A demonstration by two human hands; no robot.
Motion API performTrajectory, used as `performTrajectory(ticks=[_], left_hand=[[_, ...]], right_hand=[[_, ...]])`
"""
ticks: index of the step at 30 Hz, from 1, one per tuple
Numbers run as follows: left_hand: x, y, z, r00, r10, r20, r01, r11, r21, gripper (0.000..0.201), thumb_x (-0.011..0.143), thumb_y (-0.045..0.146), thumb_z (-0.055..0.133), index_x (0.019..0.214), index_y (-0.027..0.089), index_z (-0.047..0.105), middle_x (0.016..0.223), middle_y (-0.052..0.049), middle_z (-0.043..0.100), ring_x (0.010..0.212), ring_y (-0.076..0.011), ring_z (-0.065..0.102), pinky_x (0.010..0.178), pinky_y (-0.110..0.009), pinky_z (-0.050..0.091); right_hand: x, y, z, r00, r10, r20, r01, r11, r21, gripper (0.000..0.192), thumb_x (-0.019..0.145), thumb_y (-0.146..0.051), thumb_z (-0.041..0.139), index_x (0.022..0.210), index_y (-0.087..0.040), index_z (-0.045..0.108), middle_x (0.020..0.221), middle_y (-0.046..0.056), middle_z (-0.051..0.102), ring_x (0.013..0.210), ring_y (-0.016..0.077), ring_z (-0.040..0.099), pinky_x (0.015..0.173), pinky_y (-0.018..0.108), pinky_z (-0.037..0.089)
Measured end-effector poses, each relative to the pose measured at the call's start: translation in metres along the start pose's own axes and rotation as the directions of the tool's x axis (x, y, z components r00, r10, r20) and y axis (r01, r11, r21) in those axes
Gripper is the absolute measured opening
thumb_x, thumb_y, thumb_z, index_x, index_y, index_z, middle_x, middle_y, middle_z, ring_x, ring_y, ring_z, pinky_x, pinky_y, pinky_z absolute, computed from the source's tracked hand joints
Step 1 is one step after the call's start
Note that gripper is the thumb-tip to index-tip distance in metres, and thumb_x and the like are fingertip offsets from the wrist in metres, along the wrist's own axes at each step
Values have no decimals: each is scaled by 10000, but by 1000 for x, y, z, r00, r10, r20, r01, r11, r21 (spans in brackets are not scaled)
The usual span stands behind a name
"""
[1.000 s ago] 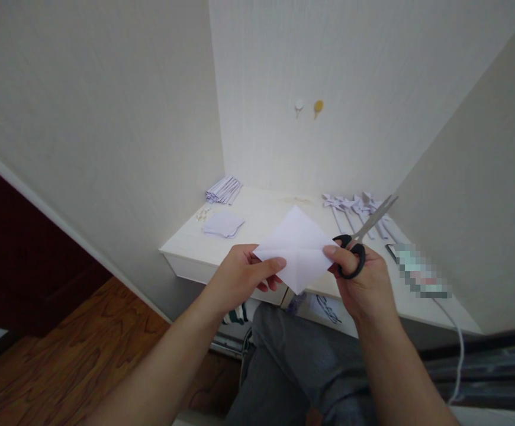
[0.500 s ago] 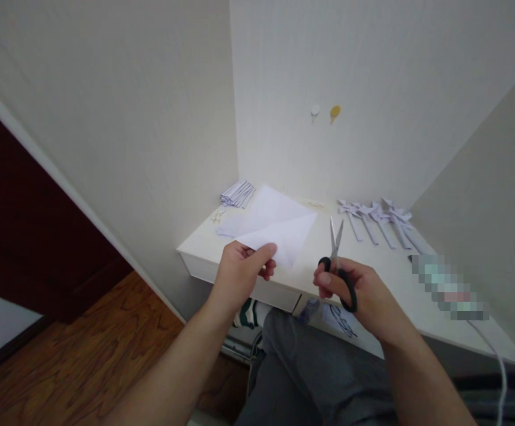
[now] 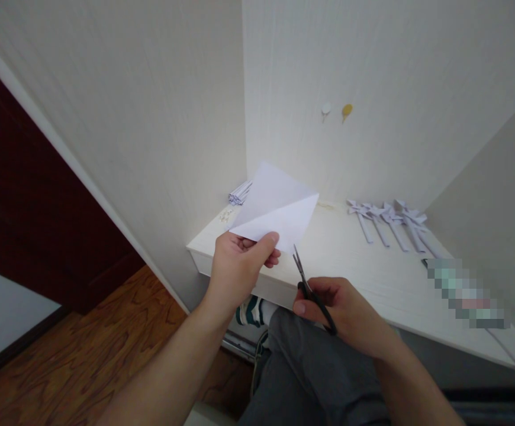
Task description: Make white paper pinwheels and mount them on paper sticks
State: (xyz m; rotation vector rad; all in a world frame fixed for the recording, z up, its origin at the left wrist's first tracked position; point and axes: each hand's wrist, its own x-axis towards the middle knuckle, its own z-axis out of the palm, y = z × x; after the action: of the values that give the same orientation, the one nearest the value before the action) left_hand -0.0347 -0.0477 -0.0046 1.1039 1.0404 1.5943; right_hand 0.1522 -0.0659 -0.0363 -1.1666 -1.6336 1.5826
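My left hand [image 3: 240, 263] pinches the lower corner of a white creased paper square [image 3: 275, 207], holding it up above the front left of the white desk [image 3: 350, 260]. My right hand [image 3: 341, 310] grips black-handled scissors [image 3: 313, 293] just below and to the right of the paper. The blades point up and left, and their tips sit right at the paper's lower edge. Whether the blades touch the paper is not clear.
On the desk lie a stack of folded paper strips [image 3: 240, 192] at the back left, a row of several paper pinwheels [image 3: 388, 222] at the back right, and a blurred object [image 3: 466, 293] with a white cable. Walls enclose the desk; wood floor lies to the left.
My left hand lifted the paper higher and turned it. My right hand dropped lower and swung the scissor blades from pointing upward to pointing at the paper's bottom edge.
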Motion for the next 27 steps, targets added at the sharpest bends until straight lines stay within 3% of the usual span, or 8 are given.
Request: performTrajectory(ticks=[14,27], left_hand=[[-2,-1,5,996,-73,49,74,997,-15,174,715,274,819,736,124,734,555,-12,720,476,-120,650,464,-195,526],[-1,-3,5,997,-67,42,66,998,18,178,712,287,808,723,128,729,559,-19,717,493,-133,662,501,-216,547]], right_hand=[[0,-1,0,1000,-2,-25,2,1000,-3,446,662,-513,900,666,-151,641,600,-45,494,586,103,375,530,252,287],[-1,-1,1,999,24,-35,-22,999,41,442,651,-504,908,665,-155,639,603,-44,504,581,104,378,527,256,279]])
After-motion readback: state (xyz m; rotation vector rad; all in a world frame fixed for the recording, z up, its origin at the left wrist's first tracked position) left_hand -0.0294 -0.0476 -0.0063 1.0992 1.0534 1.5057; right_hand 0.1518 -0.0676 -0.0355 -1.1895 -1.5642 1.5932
